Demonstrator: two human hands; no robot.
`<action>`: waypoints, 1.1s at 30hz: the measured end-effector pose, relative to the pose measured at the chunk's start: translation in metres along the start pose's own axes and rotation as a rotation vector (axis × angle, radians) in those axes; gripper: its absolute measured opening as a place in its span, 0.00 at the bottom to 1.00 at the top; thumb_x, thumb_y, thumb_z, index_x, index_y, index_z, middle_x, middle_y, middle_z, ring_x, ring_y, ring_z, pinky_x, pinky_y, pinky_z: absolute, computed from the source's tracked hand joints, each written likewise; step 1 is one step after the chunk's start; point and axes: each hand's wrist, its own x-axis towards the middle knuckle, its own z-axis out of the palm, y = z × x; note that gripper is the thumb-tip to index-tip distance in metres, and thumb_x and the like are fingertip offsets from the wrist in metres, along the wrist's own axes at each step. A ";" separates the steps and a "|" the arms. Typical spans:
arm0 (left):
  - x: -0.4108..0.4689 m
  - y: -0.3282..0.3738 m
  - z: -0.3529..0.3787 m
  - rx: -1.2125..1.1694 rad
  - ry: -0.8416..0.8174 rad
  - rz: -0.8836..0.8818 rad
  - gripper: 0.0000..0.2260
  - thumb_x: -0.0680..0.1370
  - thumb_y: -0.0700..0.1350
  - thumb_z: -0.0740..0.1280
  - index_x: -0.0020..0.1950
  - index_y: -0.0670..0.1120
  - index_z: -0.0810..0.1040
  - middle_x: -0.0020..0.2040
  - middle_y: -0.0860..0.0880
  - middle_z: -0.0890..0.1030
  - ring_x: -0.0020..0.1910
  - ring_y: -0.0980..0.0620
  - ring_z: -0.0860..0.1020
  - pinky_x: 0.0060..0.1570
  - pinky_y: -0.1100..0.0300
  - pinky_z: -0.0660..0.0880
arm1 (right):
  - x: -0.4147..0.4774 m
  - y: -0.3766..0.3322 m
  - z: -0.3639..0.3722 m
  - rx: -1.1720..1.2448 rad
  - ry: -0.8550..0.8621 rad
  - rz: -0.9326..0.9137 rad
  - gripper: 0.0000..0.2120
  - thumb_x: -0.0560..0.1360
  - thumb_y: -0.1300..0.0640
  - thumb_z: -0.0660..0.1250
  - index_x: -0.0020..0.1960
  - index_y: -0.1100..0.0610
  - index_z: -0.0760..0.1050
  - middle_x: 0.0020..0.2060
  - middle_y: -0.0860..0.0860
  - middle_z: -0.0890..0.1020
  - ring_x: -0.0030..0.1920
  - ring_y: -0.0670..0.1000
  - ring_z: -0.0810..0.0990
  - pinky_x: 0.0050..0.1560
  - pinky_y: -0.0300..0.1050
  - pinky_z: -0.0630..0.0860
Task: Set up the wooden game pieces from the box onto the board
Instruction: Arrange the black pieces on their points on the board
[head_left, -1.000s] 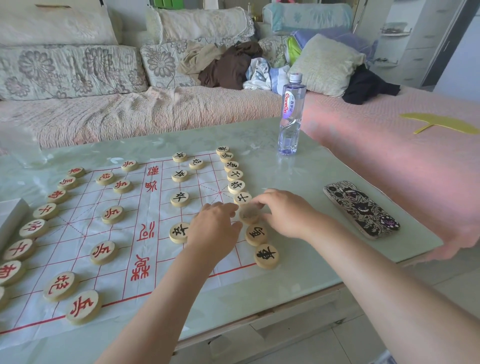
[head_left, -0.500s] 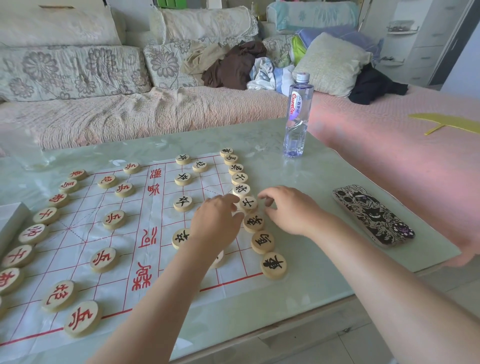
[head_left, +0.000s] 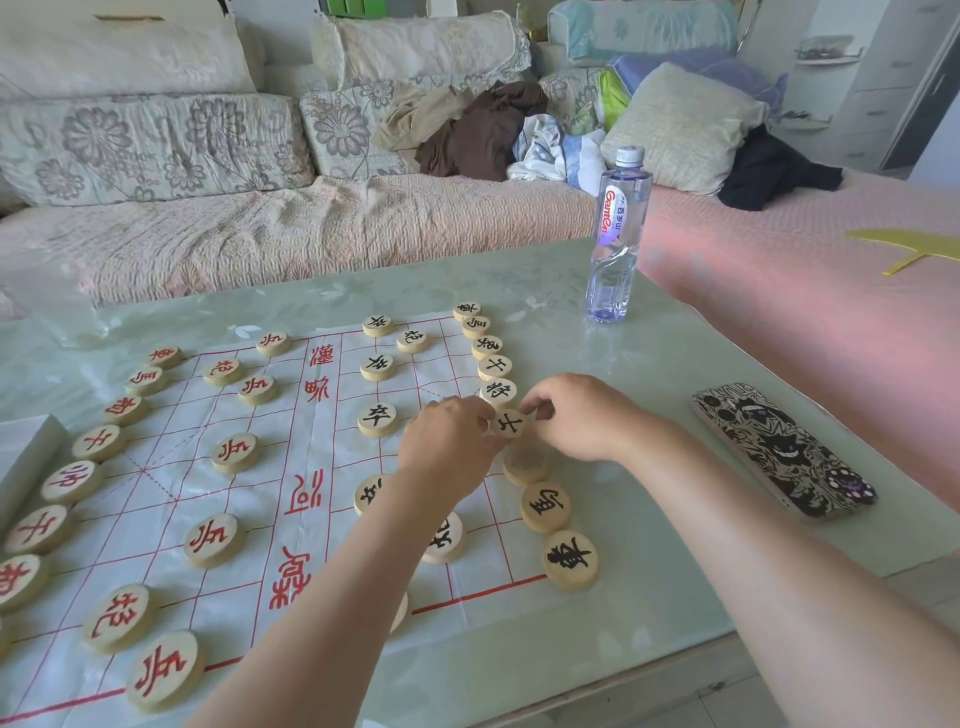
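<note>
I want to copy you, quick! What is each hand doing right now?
Left hand: fingers curled on the black-marked piece, holding its left edge.
Right hand: fingers pinching the same piece's right edge.

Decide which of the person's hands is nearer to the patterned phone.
Right. The right hand, pinching a black-lettered piece, has the phone to its right; the left hand sits on that piece's far side, over the board.
</note>
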 end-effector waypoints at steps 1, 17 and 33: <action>0.000 0.000 0.000 0.004 0.004 0.009 0.14 0.75 0.53 0.69 0.60 0.54 0.78 0.54 0.55 0.81 0.56 0.49 0.75 0.53 0.54 0.74 | 0.000 0.001 -0.001 0.009 -0.005 0.002 0.13 0.74 0.44 0.69 0.58 0.43 0.79 0.50 0.43 0.80 0.52 0.49 0.78 0.55 0.46 0.76; 0.038 -0.008 -0.012 -0.028 0.028 -0.064 0.16 0.76 0.51 0.66 0.64 0.53 0.75 0.57 0.55 0.79 0.58 0.50 0.75 0.55 0.53 0.74 | 0.021 -0.005 0.003 0.089 0.120 0.035 0.16 0.79 0.50 0.62 0.66 0.45 0.76 0.58 0.46 0.80 0.59 0.53 0.78 0.58 0.46 0.74; 0.054 -0.016 -0.004 -0.072 -0.044 -0.057 0.17 0.71 0.55 0.73 0.58 0.56 0.78 0.54 0.57 0.80 0.54 0.52 0.77 0.51 0.55 0.75 | 0.044 -0.003 0.007 0.166 0.062 0.048 0.13 0.77 0.51 0.66 0.60 0.46 0.81 0.55 0.46 0.83 0.56 0.51 0.80 0.59 0.50 0.77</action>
